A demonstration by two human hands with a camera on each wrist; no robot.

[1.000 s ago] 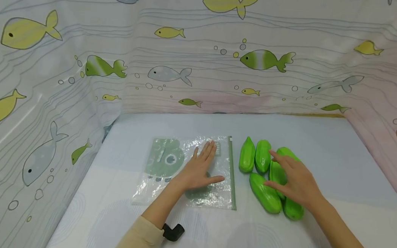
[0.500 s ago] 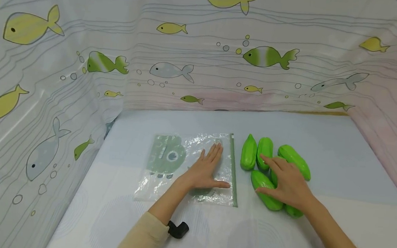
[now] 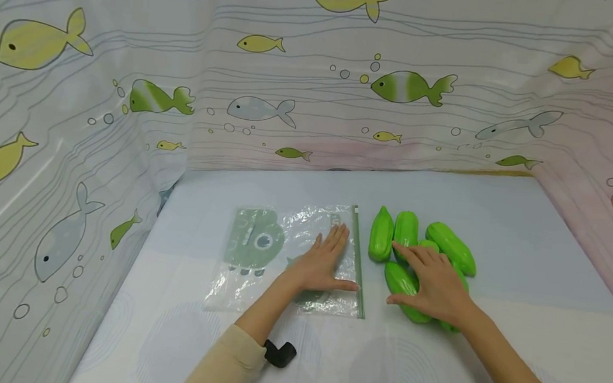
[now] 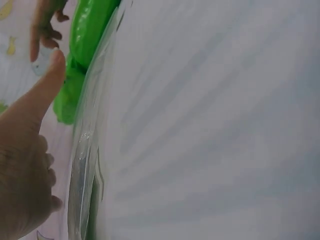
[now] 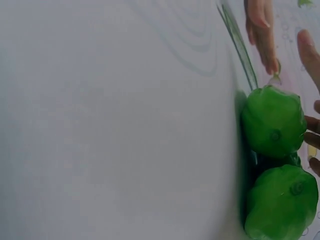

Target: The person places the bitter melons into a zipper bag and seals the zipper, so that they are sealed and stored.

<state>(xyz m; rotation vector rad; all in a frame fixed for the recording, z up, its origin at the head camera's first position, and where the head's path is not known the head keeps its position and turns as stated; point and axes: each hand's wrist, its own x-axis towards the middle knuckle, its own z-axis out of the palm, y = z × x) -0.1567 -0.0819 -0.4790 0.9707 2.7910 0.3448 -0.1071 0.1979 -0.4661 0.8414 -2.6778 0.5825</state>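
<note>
My left hand point(image 3: 323, 268) is spread with straight fingers over a clear zip bag point(image 3: 256, 241) printed with a green cartoon animal. In the left wrist view, a gap shows between that hand point(image 4: 25, 170) and the bag's edge point(image 4: 85, 170). Several glossy green, papaya-like fruits point(image 3: 382, 234) lie grouped right of the bag's green zip strip point(image 3: 359, 265). Over this group is my right hand point(image 3: 440, 284), thumb and fingers apart, hiding part of some fruits. Two rounded fruit ends point(image 5: 275, 120) show in the right wrist view; whether the fingers touch them I cannot tell.
A pale tablecloth point(image 3: 254, 358) with faint circles covers the table. Behind and beside it hangs a fish-patterned curtain point(image 3: 334, 88). Black wrist mounts point(image 3: 281, 354) sit under both forearms.
My right hand has shifted left and slightly nearer over the fruits, uncovering the far right one. My left hand has moved slightly right above the bag. Bag and fruits lie as before.
</note>
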